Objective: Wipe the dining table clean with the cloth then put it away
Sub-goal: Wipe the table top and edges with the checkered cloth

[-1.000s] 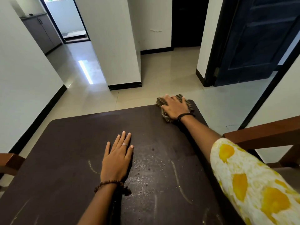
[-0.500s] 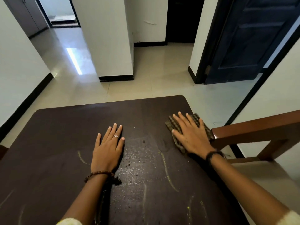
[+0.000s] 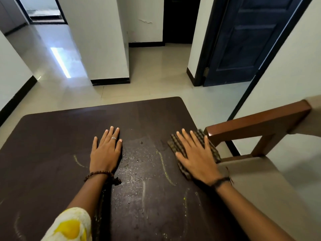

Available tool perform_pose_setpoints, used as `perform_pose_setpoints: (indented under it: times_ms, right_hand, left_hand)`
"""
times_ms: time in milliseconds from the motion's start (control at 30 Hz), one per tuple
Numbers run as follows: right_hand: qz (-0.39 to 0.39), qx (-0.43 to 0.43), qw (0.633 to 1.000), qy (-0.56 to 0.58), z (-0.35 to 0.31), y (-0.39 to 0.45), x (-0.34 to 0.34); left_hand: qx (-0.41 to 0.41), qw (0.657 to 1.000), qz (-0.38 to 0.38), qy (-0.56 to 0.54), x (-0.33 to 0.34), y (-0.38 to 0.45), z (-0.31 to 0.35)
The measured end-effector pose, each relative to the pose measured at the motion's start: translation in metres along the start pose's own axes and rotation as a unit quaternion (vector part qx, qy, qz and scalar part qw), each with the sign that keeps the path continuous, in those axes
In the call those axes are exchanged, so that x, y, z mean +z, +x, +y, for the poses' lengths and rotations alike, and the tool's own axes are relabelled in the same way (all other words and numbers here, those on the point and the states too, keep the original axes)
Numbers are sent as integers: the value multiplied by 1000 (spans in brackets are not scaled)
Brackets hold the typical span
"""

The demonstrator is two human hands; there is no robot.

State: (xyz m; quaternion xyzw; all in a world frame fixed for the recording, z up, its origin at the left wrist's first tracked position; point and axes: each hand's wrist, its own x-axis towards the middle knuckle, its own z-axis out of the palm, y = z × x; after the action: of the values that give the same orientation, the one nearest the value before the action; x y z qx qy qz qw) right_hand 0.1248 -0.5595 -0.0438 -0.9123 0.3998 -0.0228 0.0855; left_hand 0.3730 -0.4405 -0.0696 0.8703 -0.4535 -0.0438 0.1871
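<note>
The dark brown dining table (image 3: 52,136) fills the lower part of the head view. A brown checked cloth (image 3: 175,145) lies flat at the table's right edge. My right hand (image 3: 196,157) presses down on it with fingers spread, covering most of it. My left hand (image 3: 106,150) rests flat on the bare tabletop near the middle, fingers together, holding nothing. Pale streaks and small droplets (image 3: 139,162) mark the surface between my hands and nearer to me.
A wooden chair (image 3: 257,122) with a beige seat stands close against the table's right side. Beyond the far table edge is pale tiled floor (image 3: 156,80), a white pillar (image 3: 104,49), and a dark blue door (image 3: 243,40) at the right.
My right hand has dragged the cloth from the far right corner back along the right edge toward me. My left hand has stayed flat in place.
</note>
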Motion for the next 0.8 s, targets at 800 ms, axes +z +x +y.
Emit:
perform_pose_setpoints:
  times_ms: [800]
  right_hand:
    - [16,183,983,21,-26,-7,2]
  left_hand:
    - [10,997,37,-70,-62,-105,-73]
